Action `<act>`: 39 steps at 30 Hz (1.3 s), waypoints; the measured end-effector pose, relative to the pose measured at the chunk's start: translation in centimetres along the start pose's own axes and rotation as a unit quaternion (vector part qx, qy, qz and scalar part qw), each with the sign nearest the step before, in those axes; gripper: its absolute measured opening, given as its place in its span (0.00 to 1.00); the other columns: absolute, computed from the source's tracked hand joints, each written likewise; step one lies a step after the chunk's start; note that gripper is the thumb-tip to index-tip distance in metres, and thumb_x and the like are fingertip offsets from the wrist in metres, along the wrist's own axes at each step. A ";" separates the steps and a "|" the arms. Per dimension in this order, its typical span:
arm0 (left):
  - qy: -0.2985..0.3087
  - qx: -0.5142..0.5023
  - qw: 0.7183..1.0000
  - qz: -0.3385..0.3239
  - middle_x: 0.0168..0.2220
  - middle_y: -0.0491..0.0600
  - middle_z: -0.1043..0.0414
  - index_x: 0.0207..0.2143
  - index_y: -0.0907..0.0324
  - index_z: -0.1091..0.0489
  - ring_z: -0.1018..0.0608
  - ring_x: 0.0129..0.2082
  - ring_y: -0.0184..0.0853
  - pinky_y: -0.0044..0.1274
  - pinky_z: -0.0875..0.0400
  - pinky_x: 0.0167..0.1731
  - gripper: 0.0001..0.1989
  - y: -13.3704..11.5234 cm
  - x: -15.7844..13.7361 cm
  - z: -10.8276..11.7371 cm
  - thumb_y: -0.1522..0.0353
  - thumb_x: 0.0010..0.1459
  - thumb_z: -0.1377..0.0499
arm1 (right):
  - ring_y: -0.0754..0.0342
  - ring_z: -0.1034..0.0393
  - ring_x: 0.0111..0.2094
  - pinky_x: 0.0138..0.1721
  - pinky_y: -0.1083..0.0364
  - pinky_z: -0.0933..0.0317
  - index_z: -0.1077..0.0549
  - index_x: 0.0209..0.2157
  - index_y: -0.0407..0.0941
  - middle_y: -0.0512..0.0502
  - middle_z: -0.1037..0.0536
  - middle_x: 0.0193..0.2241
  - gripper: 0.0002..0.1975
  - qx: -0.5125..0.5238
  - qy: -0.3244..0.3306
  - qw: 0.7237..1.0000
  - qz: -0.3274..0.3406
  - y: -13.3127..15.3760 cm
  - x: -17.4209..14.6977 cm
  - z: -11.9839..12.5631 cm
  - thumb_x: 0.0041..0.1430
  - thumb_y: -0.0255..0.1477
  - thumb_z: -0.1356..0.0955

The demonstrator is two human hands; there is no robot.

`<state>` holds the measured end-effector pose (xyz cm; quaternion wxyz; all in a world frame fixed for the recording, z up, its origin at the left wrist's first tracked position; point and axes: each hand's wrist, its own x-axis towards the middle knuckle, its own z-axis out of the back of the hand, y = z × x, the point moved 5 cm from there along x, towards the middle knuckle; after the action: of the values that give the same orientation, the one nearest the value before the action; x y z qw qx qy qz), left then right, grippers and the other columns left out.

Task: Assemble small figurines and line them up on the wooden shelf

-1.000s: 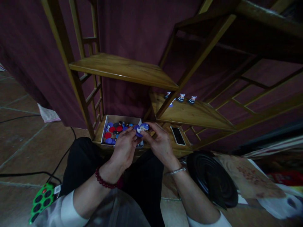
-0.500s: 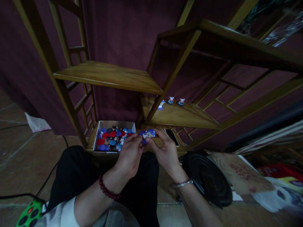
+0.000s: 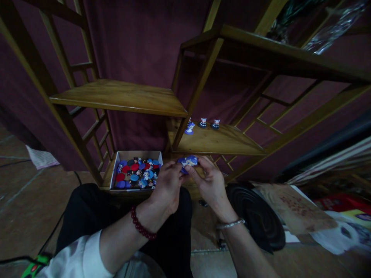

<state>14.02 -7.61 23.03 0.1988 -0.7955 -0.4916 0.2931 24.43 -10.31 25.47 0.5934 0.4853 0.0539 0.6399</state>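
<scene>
Between both hands is a small purple figurine (image 3: 189,160) with a pale face, lying on its side with its round base toward the left. My left hand (image 3: 168,181) grips it at the base end. The fingers of my right hand (image 3: 208,177) pinch the other end, thumb across the front. To the left, a white cardboard box (image 3: 116,170) holds several figurines and round bases in red, blue, purple and black. Beyond my hands, a purple figurine (image 3: 189,128) and two pink-and-black figurines (image 3: 203,122) stand upright on the low wooden shelf (image 3: 214,143).
A higher wooden shelf (image 3: 121,94) and slanting posts surround the low one. On the floor at the right sit a black round coiled object (image 3: 255,216) and a brown printed sheet (image 3: 295,204). A green object (image 3: 34,266) with a cable is at lower left.
Both hands have moved slightly right with the figurine still held between them. The view has shifted, so the shelves and box appear farther left, and more of the standing purple figurine shows.
</scene>
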 end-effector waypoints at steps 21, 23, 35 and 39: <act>0.018 0.023 0.999 0.023 0.24 0.48 0.28 0.22 0.63 0.32 0.25 0.29 0.30 0.25 0.30 0.38 0.07 2.0 2.3 -3.0 0.79 0.46 0.48 | 0.51 0.31 0.37 0.42 0.51 0.35 0.29 0.38 0.46 0.45 0.26 0.36 0.13 0.086 0.011 0.994 -0.072 -4.5 1.0 2.0 0.51 0.38 0.32; 0.023 0.031 0.999 0.024 0.24 0.48 0.28 0.22 0.63 0.31 0.25 0.29 0.30 0.25 0.30 0.38 0.08 2.0 2.4 -3.3 0.79 0.46 0.48 | 0.51 0.31 0.37 0.41 0.51 0.35 0.29 0.37 0.46 0.45 0.26 0.36 0.14 0.087 0.005 0.994 -0.074 -4.6 1.1 2.2 0.50 0.38 0.31; 0.030 0.085 0.996 0.013 0.25 0.49 0.28 0.21 0.63 0.30 0.27 0.25 0.28 0.20 0.31 0.29 0.09 2.1 2.4 -2.9 0.79 0.48 0.47 | 0.51 0.30 0.35 0.40 0.51 0.34 0.28 0.36 0.46 0.46 0.24 0.35 0.15 0.104 0.017 0.990 -0.092 -4.6 1.2 2.3 0.48 0.39 0.31; 0.043 0.067 0.997 0.005 0.25 0.49 0.29 0.20 0.64 0.31 0.27 0.26 0.27 0.19 0.30 0.28 0.08 1.8 2.6 -2.7 0.78 0.48 0.46 | 0.52 0.29 0.34 0.40 0.52 0.35 0.28 0.35 0.45 0.46 0.24 0.34 0.14 0.115 0.019 0.989 -0.094 -4.1 1.5 2.1 0.49 0.39 0.31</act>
<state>17.92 -6.14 23.26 0.2716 -0.7946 -0.4581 0.2915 29.04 -8.99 24.76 0.5898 0.5310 0.1834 0.5801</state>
